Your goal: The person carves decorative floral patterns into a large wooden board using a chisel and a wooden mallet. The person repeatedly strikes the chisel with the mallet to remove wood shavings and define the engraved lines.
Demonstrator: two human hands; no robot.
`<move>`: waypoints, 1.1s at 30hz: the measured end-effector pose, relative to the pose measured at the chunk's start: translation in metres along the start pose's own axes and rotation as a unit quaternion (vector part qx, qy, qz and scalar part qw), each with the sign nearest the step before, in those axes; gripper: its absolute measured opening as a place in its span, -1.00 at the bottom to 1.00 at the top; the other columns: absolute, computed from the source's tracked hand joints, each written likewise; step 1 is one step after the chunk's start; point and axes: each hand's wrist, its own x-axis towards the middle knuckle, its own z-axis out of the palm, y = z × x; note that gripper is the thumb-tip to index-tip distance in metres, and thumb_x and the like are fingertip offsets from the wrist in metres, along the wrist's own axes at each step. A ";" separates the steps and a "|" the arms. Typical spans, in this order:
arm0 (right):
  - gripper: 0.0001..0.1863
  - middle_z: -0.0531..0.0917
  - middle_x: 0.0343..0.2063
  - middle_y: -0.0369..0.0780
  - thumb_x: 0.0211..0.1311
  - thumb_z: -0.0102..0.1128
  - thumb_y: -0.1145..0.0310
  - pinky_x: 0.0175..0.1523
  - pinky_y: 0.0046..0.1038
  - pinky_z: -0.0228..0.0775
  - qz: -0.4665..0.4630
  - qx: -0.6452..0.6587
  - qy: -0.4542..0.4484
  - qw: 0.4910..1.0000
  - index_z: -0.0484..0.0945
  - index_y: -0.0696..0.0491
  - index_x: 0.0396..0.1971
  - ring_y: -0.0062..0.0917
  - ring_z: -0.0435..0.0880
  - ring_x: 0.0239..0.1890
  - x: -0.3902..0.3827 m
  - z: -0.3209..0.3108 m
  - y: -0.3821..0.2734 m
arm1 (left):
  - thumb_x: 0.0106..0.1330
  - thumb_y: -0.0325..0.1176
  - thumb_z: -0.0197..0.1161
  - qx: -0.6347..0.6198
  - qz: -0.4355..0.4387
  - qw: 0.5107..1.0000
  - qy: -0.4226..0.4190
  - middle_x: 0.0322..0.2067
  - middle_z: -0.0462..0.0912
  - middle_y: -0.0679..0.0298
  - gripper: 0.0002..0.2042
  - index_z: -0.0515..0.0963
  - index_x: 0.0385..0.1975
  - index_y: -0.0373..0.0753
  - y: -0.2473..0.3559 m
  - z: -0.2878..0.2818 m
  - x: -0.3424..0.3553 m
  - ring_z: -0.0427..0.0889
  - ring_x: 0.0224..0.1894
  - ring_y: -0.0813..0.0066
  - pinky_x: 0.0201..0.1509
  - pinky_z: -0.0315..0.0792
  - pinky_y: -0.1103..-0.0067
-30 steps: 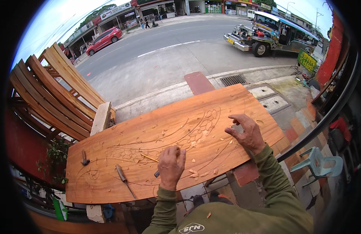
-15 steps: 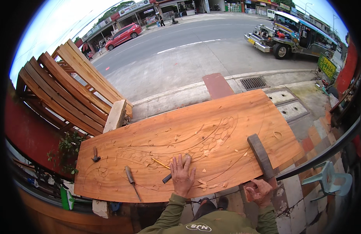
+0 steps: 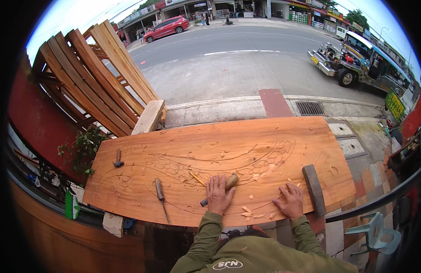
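My left hand (image 3: pixel 218 195) lies with outstretched fingers over a tool with a thick wooden handle (image 3: pixel 231 181) and dark metal end, on a carved wooden board (image 3: pixel 219 132). A yellow pencil (image 3: pixel 196 179) touches it or lies just beside it. My right hand (image 3: pixel 291 201) rests open on the board, fingertips among loose shavings, just left of a dark rectangular block (image 3: pixel 314 189). A wooden-handled chisel (image 3: pixel 161 199) and a hammer (image 3: pixel 118 158) lie farther left. Curved lines and a patterned band are cut into the board.
Curved wooden slats (image 3: pixel 94 82) lean at left beside a pale support block (image 3: pixel 148 117) and a plant (image 3: pixel 81 148). A plastic chair (image 3: pixel 377 232) stands at lower right near a curved black rail (image 3: pixel 376 195). Beyond are a road, red car (image 3: pixel 166 29) and jeepney (image 3: pixel 351 63).
My right hand dropped from the air to below the board's edge, then rose onto the board. The dark block appeared at the board's right. My left hand stayed near the tool. The view has shifted.
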 end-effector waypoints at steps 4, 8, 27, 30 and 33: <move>-0.27 0.56 0.32 -0.01 0.17 0.56 -0.15 0.62 0.06 0.05 -0.008 0.006 0.005 1.000 0.70 0.00 0.23 -0.09 0.44 0.44 -0.010 0.004 0.014 | 0.41 -0.02 0.44 0.035 0.035 0.997 0.066 0.51 0.43 0.06 -0.33 0.48 0.49 -0.07 0.016 -0.030 -0.016 0.27 0.61 -0.13 0.69 0.08 0.02; -0.42 0.67 0.15 -0.03 0.26 0.55 0.00 0.42 -0.01 0.39 -0.070 0.029 0.096 0.993 0.71 0.06 0.15 -0.07 0.62 0.23 -0.018 -0.005 -0.001 | 0.40 -0.16 0.46 0.045 -0.091 0.981 0.167 0.50 0.43 -0.02 -0.33 0.46 0.49 -0.19 -0.015 -0.086 -0.079 0.30 0.58 -0.18 0.65 0.17 0.01; -0.12 0.55 0.35 -0.18 0.35 0.50 -0.15 0.34 -0.03 0.56 0.409 0.789 0.114 0.444 0.34 -0.01 0.49 -0.27 0.59 0.32 -0.098 0.063 -0.051 | 0.53 0.02 0.37 -0.674 -0.397 0.508 0.360 0.36 0.59 0.15 -0.39 0.45 0.44 -0.18 -0.318 -0.150 -0.133 0.60 0.35 0.05 0.44 0.51 0.05; -0.20 0.58 0.32 -0.19 0.38 0.51 -0.03 0.36 -0.08 0.57 0.402 0.796 0.158 0.423 0.38 0.00 0.46 -0.29 0.61 0.31 -0.093 0.082 -0.047 | 0.52 -0.02 0.39 -0.690 -0.394 0.489 0.360 0.33 0.63 0.14 -0.41 0.48 0.42 -0.19 -0.329 -0.141 -0.140 0.63 0.32 0.05 0.42 0.55 0.06; -0.27 0.62 0.30 -0.21 0.41 0.50 0.06 0.38 -0.12 0.58 0.393 0.797 0.171 0.424 0.41 0.01 0.45 -0.31 0.62 0.31 -0.094 0.087 -0.046 | 0.52 -0.04 0.40 -0.691 -0.390 0.491 0.360 0.32 0.65 0.14 -0.42 0.49 0.41 -0.19 -0.333 -0.138 -0.143 0.65 0.30 0.05 0.41 0.56 0.07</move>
